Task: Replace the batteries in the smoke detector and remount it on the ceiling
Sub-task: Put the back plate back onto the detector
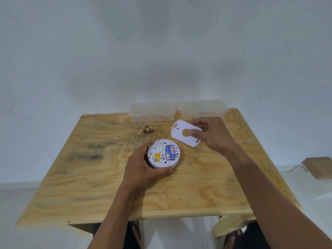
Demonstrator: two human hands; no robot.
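Near the middle of the table (107,186), the left hand (142,169) grips the smoke detector (163,153), back up, two batteries (170,152) showing. The right hand (213,135) pinches the white plate (186,134) just above. Next, I think, the batteries must come out.

Bare plywood table (86,177) is lying open on the left and near edge. Two clear plastic boxes (152,112) are lining the far edge, while the smoke detector (163,153) and a raised white mounting plate (186,134) are occupying the centre.
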